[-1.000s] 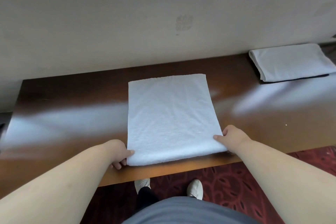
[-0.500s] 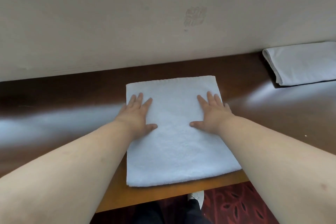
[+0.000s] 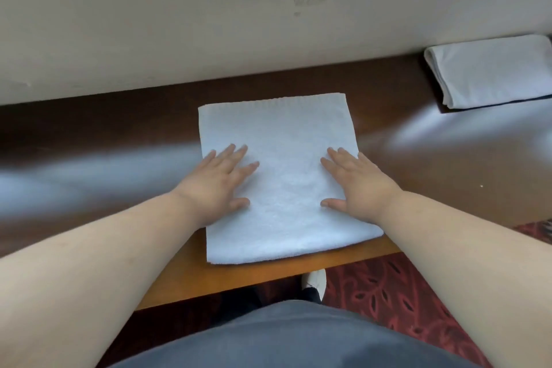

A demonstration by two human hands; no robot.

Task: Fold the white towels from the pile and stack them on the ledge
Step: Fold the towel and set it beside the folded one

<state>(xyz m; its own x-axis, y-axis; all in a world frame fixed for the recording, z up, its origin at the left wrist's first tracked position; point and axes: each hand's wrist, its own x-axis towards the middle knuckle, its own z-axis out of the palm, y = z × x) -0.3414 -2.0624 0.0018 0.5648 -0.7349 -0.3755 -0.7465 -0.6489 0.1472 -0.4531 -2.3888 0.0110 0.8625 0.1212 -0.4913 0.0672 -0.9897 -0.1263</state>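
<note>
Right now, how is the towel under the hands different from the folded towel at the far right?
The towel under the hands lies as a broad, nearly square sheet; the folded towel at the far right is a narrower bundle with a rounded fold at its left end. The first is pressed flat by the left hand and right hand; the second lies untouched near the wall. Both are white and lie on the wooden ledge.

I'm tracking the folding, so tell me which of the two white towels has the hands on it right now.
The middle towel, lying flat near the ledge's front edge, with the left hand and right hand pressed palm-down on it. The far-right towel by the wall is untouched.
</note>
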